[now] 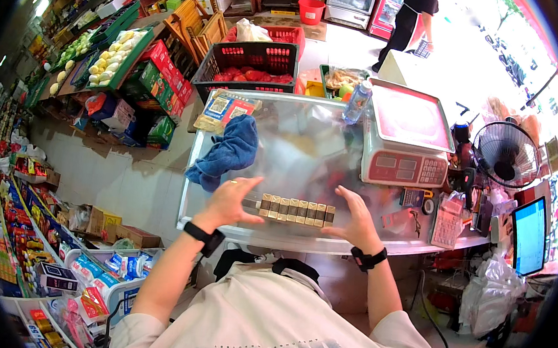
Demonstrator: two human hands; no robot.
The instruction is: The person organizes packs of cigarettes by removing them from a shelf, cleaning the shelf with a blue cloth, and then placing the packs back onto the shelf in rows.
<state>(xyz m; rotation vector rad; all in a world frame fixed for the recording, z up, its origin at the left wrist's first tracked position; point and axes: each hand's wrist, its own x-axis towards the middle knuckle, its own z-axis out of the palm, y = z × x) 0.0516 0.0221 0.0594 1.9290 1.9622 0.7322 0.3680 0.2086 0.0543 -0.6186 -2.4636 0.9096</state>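
Observation:
A row of several small gold-and-brown packs (pixel 297 211) stands side by side near the front edge of a glass-topped counter (pixel 305 151). At the row's left end is my left hand (pixel 232 202), thumb and fingers apart, with a small gap to the packs. Past the right end my right hand (pixel 356 218) is spread in the same way, its thumb tip close to the last pack. Neither hand grips anything. Both wrists wear black bands. A crumpled blue cloth (pixel 229 151) lies on the counter beyond my left hand.
A weighing scale (pixel 408 134) and a plastic bottle (pixel 357 102) stand at the back right. Right of them are a fan (pixel 506 153), a calculator (pixel 448 220) and a monitor (pixel 528 236). Black crate (pixel 248 58) stands behind the counter. A person (pixel 408 25) is at the top right.

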